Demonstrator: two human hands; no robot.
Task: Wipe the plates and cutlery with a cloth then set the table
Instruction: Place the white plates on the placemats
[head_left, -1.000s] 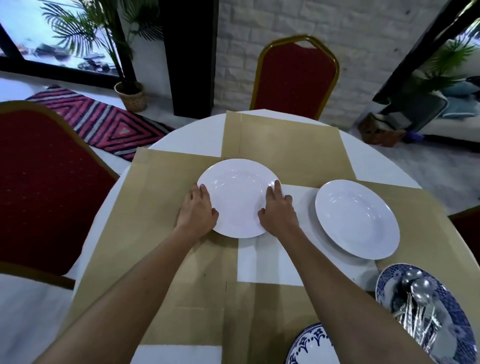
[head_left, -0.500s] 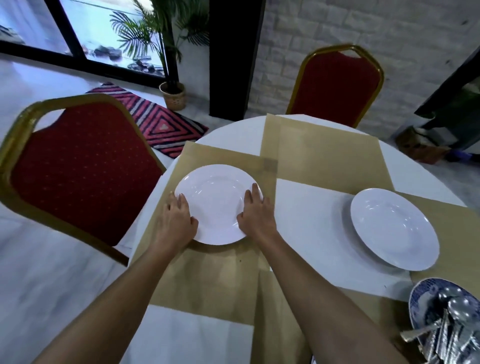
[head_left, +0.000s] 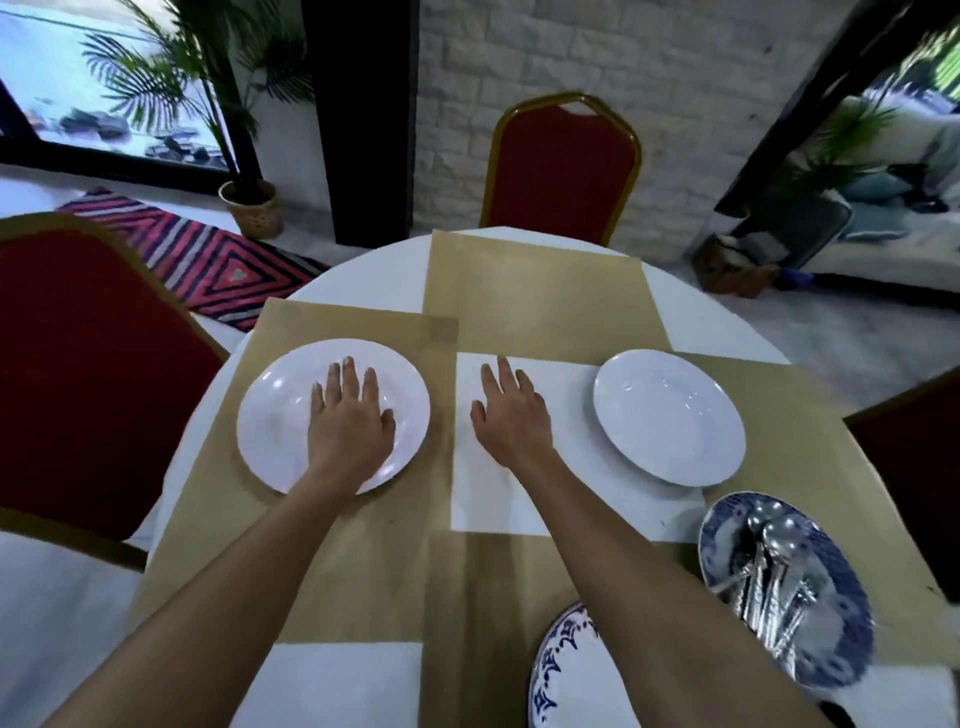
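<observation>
A white plate (head_left: 283, 410) lies on the left tan placemat (head_left: 353, 561), in front of the left red chair. My left hand (head_left: 349, 423) is spread flat over its middle, holding nothing. My right hand (head_left: 511, 415) hovers open above the white tablecloth, between this plate and a second white plate (head_left: 670, 415) at the right. A blue patterned plate (head_left: 831, 649) at the near right carries several pieces of silver cutlery (head_left: 774, 571). Another blue patterned plate (head_left: 561, 670) shows partly under my right forearm. No cloth is in view.
The round table (head_left: 358, 265) has tan placemats at each seat. Red chairs with gold frames stand at the left (head_left: 78, 374), the far side (head_left: 561, 171) and the right edge (head_left: 914, 467). A potted palm (head_left: 249, 208) and a striped rug (head_left: 202, 260) are on the floor beyond.
Both hands have let go of the left plate's rim. My left hand now lies flat over the plate, and my right hand has moved right, off the plate.
</observation>
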